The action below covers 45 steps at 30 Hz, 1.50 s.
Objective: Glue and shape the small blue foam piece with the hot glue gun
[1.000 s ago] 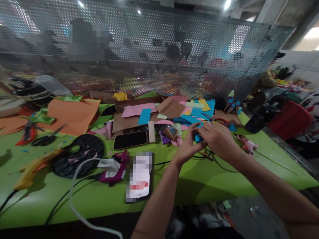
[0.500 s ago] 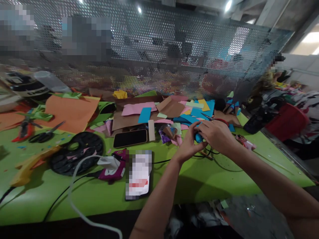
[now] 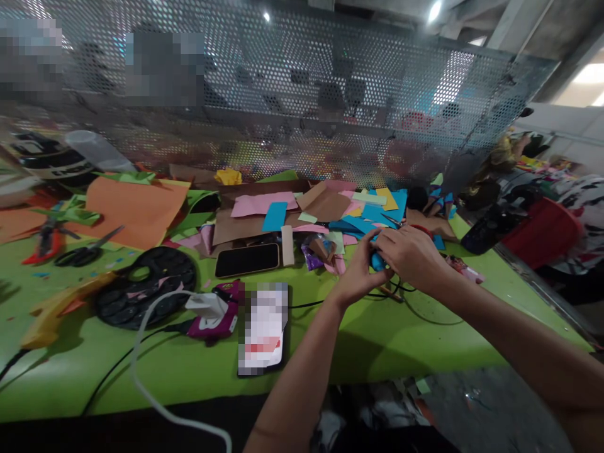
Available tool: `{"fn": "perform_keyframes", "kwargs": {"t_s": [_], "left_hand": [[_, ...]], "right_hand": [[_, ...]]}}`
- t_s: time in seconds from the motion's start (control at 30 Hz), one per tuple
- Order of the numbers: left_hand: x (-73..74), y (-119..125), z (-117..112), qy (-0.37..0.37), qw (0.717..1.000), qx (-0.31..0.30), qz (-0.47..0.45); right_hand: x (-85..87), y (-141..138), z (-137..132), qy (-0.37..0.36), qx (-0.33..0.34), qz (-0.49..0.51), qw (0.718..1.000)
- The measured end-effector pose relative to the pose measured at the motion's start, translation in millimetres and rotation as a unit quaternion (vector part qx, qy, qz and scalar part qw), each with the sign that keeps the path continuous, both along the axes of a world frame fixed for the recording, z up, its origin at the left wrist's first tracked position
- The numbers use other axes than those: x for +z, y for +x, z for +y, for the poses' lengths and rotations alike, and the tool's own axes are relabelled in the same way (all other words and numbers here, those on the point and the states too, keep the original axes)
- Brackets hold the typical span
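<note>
Both hands meet over the right half of the green table. My left hand (image 3: 359, 272) is closed round a small blue piece (image 3: 377, 261), which looks like paper or foam; its full shape is hidden by the fingers. From the right, my right hand (image 3: 409, 255) presses its bent fingers onto the same blue piece. Just behind the hands lie scissors (image 3: 394, 221) with red handles, partly covered by the right hand. Sheets of blue paper (image 3: 365, 217) spread out beyond them. A black cable (image 3: 306, 306) runs beneath the left wrist.
Two phones (image 3: 248, 259) (image 3: 264, 330) lie left of my hands. A purple power socket (image 3: 217, 318) with a white plug, a black palette tray (image 3: 146, 286), a yellow glue gun (image 3: 66, 311), black scissors (image 3: 87, 251) and red pliers (image 3: 47, 242) are further left. A perforated metal screen (image 3: 292, 94) stands behind.
My hands stay nearly in place round the blue piece, with only slight finger movement. The view has shifted very little.
</note>
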<state>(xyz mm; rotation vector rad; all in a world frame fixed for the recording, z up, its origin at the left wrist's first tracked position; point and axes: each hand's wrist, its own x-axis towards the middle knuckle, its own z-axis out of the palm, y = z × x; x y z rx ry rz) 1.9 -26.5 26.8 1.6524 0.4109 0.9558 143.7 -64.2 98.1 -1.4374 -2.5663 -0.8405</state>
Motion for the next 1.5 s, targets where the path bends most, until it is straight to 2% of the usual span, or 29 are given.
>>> {"fn": "perform_keyframes", "kwargs": {"t_s": [0.33,0.87,1.07,1.23,1.5], "left_hand": [[-0.5,0.3,-0.1,-0.021,0.999,-0.026,0.008],[-3.2,3.5,0.9,0.014,1.000,-0.024,0.013],[-1.6,2.8,0.5,0.006,0.999,-0.023,0.021],[-1.5,3.9,1.3,0.013,1.000,-0.026,0.008],[-1.5,4.4,1.1,0.015,1.000,-0.026,0.009]], "right_hand": [[-8.6,10.8,4.2,-0.015,0.014,0.084,0.996],[-9.8,12.0,5.2,-0.050,-0.005,0.163,0.985],[-8.7,11.2,4.5,-0.061,-0.017,0.159,0.985],[-7.5,10.2,4.2,-0.062,-0.057,0.132,0.988],[-6.6,10.9,7.0,-0.068,-0.004,0.123,0.990]]}}
